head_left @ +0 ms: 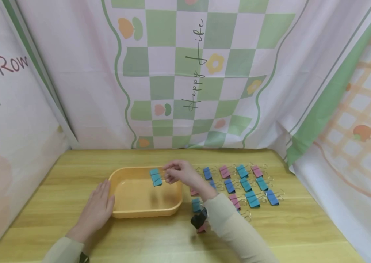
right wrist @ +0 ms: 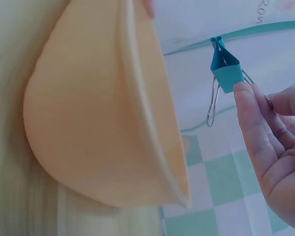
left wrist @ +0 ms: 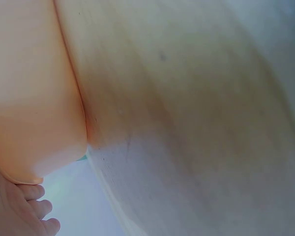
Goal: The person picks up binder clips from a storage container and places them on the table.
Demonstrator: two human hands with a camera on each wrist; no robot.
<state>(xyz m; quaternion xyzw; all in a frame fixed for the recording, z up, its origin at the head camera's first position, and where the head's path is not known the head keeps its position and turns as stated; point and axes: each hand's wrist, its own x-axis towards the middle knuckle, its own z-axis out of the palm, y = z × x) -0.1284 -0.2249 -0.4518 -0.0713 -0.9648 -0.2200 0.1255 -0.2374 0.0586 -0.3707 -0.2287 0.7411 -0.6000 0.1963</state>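
Observation:
A teal binder clip (head_left: 155, 177) is held by its wire handle between the thumb and fingers of my right hand (head_left: 185, 174), above the right half of a yellow-orange plastic tray (head_left: 142, 212). From the right wrist view, the teal clip (right wrist: 228, 73) hangs beyond the tray's rim, one wire handle pointing down. My left hand (head_left: 97, 204) lies against the tray's left side with its fingers extended. In the left wrist view, the left fingertips (left wrist: 39, 209) are beside the tray wall (left wrist: 39, 113). No clip shows on the visible tray floor.
Right of the tray, several blue, pink and teal binder clips (head_left: 252, 199) lie in loose rows on the wooden table (head_left: 152, 241). My right forearm (head_left: 234, 230) partly covers some. Patterned curtains (head_left: 192, 73) hang behind and at both sides.

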